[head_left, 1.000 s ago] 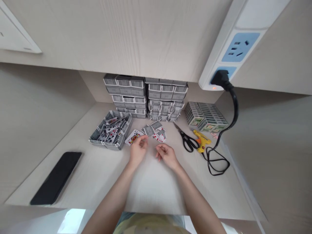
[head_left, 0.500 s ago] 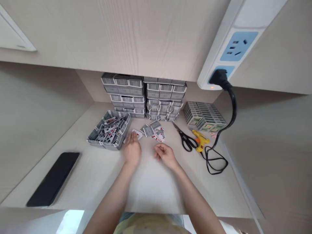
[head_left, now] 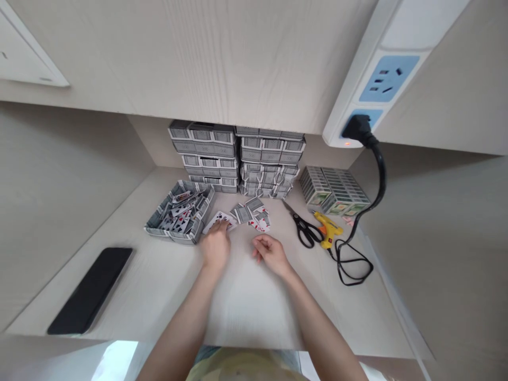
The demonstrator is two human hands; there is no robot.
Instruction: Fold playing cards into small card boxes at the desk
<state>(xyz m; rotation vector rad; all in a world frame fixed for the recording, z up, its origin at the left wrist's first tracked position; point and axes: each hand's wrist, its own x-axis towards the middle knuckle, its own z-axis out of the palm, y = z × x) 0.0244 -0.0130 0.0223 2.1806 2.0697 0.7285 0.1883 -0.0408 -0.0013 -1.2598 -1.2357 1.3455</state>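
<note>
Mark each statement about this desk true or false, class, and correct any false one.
1. The left hand is over a face-up playing card. True.
2. The black-handled scissors lie beside the yellow glue gun. True.
3. The right hand grips the scissors. False: it is apart from them, its fingers curled.
4. The grey-patterned tray has nothing in it. False: loose playing cards lie inside.
5. A black plug sits in the power strip. True.
</note>
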